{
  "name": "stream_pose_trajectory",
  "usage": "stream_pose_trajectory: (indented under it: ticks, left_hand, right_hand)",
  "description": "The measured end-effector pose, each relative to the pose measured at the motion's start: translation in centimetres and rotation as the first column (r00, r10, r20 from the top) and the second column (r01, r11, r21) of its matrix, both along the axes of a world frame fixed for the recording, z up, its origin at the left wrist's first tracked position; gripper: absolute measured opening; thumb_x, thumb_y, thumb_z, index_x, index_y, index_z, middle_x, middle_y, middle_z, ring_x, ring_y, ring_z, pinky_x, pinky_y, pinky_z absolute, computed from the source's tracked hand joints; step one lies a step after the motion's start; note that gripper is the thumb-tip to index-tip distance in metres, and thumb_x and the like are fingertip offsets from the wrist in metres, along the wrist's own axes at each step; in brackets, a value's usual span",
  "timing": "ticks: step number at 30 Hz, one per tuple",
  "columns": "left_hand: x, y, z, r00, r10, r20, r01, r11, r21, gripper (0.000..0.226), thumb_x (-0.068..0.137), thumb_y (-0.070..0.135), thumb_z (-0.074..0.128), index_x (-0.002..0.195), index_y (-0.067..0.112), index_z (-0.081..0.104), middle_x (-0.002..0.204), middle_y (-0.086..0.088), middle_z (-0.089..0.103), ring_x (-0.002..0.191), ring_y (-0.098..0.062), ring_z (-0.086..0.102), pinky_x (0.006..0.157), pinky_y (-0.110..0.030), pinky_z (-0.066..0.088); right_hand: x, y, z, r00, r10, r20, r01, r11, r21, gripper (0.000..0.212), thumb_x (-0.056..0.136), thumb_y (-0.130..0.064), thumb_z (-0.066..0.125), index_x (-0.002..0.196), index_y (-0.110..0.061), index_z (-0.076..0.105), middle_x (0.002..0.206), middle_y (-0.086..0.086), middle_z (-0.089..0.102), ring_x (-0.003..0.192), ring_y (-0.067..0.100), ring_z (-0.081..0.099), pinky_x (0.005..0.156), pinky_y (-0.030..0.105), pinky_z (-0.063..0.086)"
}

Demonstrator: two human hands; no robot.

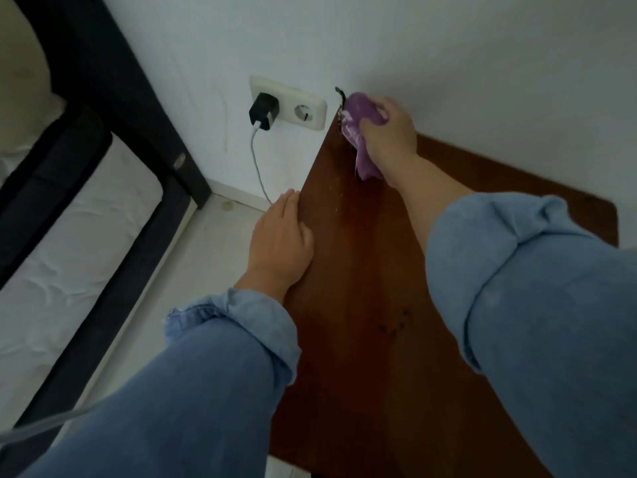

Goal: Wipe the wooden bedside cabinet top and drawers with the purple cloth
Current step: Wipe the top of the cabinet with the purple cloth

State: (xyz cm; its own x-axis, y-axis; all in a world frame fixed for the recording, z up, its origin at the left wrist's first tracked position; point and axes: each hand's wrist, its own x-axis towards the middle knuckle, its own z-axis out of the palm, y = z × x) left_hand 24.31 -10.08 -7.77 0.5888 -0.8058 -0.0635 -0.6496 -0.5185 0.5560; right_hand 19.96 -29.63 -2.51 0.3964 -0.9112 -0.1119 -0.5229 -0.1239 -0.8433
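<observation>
The wooden bedside cabinet top (362, 270) is a dark reddish-brown board running from the wall toward me. My right hand (389, 139) is closed around the bunched purple cloth (358, 129) and presses it on the top's far left corner, against the wall. My left hand (281, 243) lies flat with fingers apart on the top's left edge, holding nothing. Pale specks dot the wood near the left edge. The drawers are hidden below the top.
A white double wall socket (303, 108) holds a black charger (263, 110) whose white cable (256, 167) drops to the pale floor (193, 250). A dark-framed bed with a white mattress (69, 250) stands at the left. A thin dark object pokes up behind the cabinet's corner.
</observation>
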Motion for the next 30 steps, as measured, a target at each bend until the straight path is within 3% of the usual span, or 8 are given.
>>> stream_pose_trajectory:
  ticks: [4,10,18,22,30]
  left_hand:
    - [0.3,-0.5,-1.1,0.999,0.005,-0.041,-0.007,0.999,-0.052,0.049,0.095,0.014,0.04,0.143,0.004,0.034,0.147,-0.011,0.039,0.133,-0.022,0.039,0.114,-0.033,0.026]
    - [0.4,-0.7,-0.9,0.994,0.006,-0.105,-0.009,0.999,-0.034,0.049,0.095,0.014,0.04,0.143,0.006,0.033,0.145,-0.009,0.04,0.131,-0.02,0.04,0.111,-0.034,0.029]
    - [0.5,-0.8,-1.1,0.994,0.016,-0.11,-0.022,0.998,-0.055,0.05,0.093,0.01,0.043,0.141,0.001,0.036,0.144,-0.013,0.041,0.131,-0.024,0.04,0.112,-0.033,0.029]
    - [0.6,-0.9,-1.1,0.993,0.021,-0.118,-0.029,0.997,-0.067,0.047,0.092,0.006,0.045,0.137,-0.002,0.039,0.14,-0.017,0.044,0.128,-0.027,0.042,0.107,-0.019,0.023]
    - [0.4,2.2,-0.4,0.991,-0.011,-0.134,0.005,0.999,-0.042,0.048,0.095,0.012,0.04,0.143,0.003,0.036,0.147,-0.012,0.04,0.135,-0.024,0.036,0.114,-0.032,0.024]
  right_hand:
    - [2.6,-4.5,-2.6,0.952,0.161,-0.261,-0.226,0.944,-0.241,0.047,0.09,-0.015,0.047,0.136,-0.025,0.05,0.137,0.007,0.052,0.126,0.023,0.047,0.108,0.024,0.031]
    - [3.2,-4.6,-5.5,0.882,0.077,-0.464,-0.279,0.88,-0.384,0.044,0.094,-0.023,0.04,0.136,-0.036,0.046,0.133,0.011,0.042,0.125,0.029,0.039,0.103,0.037,0.035]
    - [0.9,1.8,-5.4,0.862,0.124,-0.491,-0.357,0.837,-0.415,0.041,0.089,-0.025,0.043,0.128,-0.037,0.054,0.13,0.006,0.046,0.114,0.029,0.044,0.088,0.039,0.039]
    - [-1.4,8.3,-5.6,0.873,0.19,-0.449,-0.381,0.841,-0.385,0.038,0.09,-0.024,0.047,0.124,-0.036,0.057,0.126,0.003,0.048,0.107,0.027,0.045,0.084,0.038,0.038]
    - [-1.4,8.8,-5.0,0.835,0.232,-0.499,-0.399,0.88,-0.259,0.037,0.095,-0.024,0.04,0.129,-0.036,0.051,0.134,0.002,0.04,0.114,0.029,0.038,0.09,0.039,0.035]
